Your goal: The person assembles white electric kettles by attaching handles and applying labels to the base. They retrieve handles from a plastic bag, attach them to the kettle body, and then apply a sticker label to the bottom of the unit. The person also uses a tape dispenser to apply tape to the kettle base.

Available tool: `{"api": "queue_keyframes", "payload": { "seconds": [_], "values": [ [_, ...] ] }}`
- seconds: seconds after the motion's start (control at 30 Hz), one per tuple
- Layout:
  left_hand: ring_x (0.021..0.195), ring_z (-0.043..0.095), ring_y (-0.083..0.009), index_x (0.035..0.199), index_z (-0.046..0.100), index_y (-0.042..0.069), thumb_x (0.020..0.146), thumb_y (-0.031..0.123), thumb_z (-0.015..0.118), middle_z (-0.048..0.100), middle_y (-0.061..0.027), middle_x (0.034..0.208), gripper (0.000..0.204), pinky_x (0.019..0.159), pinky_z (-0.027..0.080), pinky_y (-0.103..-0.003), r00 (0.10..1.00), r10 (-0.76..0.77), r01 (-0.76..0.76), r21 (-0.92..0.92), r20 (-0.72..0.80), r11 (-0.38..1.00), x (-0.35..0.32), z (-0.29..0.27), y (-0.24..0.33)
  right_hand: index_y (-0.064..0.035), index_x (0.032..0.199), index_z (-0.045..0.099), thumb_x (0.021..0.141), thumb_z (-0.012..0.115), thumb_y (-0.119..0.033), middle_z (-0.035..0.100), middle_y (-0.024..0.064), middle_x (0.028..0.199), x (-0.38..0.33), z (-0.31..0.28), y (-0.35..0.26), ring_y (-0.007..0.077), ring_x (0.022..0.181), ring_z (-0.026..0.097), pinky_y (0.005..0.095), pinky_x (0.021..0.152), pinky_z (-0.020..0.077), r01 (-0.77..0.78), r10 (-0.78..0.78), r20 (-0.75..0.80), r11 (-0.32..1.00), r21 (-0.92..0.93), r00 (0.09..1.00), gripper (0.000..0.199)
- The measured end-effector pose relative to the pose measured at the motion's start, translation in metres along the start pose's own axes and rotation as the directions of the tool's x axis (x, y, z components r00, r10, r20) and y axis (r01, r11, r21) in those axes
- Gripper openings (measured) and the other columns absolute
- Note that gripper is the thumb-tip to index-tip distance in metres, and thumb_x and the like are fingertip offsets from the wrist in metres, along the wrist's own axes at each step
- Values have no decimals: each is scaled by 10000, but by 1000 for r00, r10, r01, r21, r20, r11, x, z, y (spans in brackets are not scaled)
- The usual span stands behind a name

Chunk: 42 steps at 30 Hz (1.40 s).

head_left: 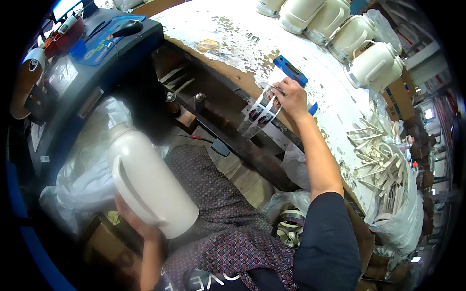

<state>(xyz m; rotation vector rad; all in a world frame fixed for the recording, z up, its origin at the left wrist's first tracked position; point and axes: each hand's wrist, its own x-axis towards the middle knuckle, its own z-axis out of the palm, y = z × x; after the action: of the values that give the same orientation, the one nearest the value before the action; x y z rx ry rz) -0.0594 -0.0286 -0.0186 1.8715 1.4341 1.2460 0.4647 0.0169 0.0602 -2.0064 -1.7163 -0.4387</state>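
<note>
A cream-white thermos jug body (153,179) with a long side handle lies tilted across my lap. My left hand (134,217) supports it from its left side, with the fingers partly hidden behind it. Out at the table's edge, my right hand (292,98) pinches a strip of printed labels (262,116) that hangs over the side. Just beyond those fingers, a flat tool with a blue handle (291,71) rests on the white tabletop (233,29). A small blue piece (313,108) lies to the right of my wrist.
Several finished-looking cream jugs (374,63) line the far right. A plastic bag of loose handles (388,174) sits at the right edge. To the left stands a dark desk with a computer mouse (127,28). Spray cans (199,99) stand below the table edge.
</note>
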Motion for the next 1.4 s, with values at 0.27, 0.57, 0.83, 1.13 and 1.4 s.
{"api": "queue_keyframes", "payload": {
  "seconds": [0.27,0.57,0.83,1.13,1.4],
  "values": [
    [1443,170,-327,1495,142,-10,987,415,420,141,-199,1556,717,1160,172,-456,994,11,8,-171,109,985,-47,-4,-1,-93,1033,718,681,822,-392,584,70,907,-17,14,-5,265,907,570,382,854,453,-107,120,-48,973,205,992,472],
    [1446,190,-295,1509,129,-5,987,348,463,115,-175,1582,714,1166,159,-419,996,7,11,-196,87,981,-54,-4,7,-118,1109,691,644,859,-398,588,92,1053,-8,15,24,260,1029,569,395,891,446,-103,85,108,980,171,991,569],
    [1441,202,-296,1499,162,-8,980,349,475,114,-183,1578,704,1163,168,-417,998,0,12,-192,65,981,-53,2,13,-45,895,693,754,783,-195,684,80,820,13,16,26,165,635,637,303,614,517,-460,311,341,663,591,887,226],
    [1443,199,-293,1502,160,-9,957,255,473,130,-181,1572,681,1164,172,-417,997,-51,60,-181,57,982,-53,1,30,-98,780,699,773,735,-281,681,69,779,4,6,1,251,707,667,348,637,512,-193,197,-19,971,139,980,187],
    [1433,199,-338,1467,272,1,936,287,478,176,-201,1547,637,1154,183,-461,998,-59,56,-295,-3,954,-66,7,-17,-75,715,608,864,654,-272,638,83,768,12,18,16,272,753,635,382,652,520,145,-162,-62,965,-219,985,251]
  ]
}}
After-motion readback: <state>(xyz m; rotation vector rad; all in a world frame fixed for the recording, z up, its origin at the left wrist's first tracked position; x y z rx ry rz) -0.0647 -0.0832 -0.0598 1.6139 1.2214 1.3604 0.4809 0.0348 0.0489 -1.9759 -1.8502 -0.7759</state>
